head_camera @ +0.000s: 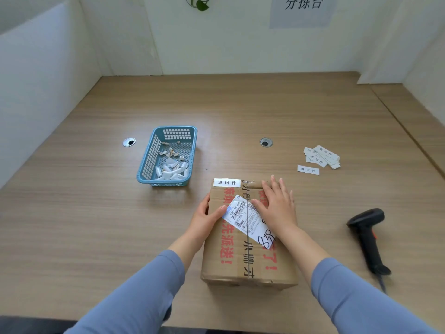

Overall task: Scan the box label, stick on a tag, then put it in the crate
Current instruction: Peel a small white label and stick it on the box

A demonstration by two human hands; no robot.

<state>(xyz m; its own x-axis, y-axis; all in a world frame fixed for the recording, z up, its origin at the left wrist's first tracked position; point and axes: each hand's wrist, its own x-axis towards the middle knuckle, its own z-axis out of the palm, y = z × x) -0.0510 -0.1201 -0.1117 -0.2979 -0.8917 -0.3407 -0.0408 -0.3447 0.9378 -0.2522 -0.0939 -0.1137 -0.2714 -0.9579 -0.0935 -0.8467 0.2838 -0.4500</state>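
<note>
One head-worn camera looks forward and down, close over the table (240, 112).

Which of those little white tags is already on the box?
The tag at the far left corner of the box top. The others lie on the table to its right: a single tag and a loose pile.

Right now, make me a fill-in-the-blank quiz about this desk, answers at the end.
The white tag is stuck at the cardboard box's far ____ corner. The right hand lies flat on the box's ____. The black scanner lies on the table to the ____ of the box. Missing words: left, top, right.
</note>
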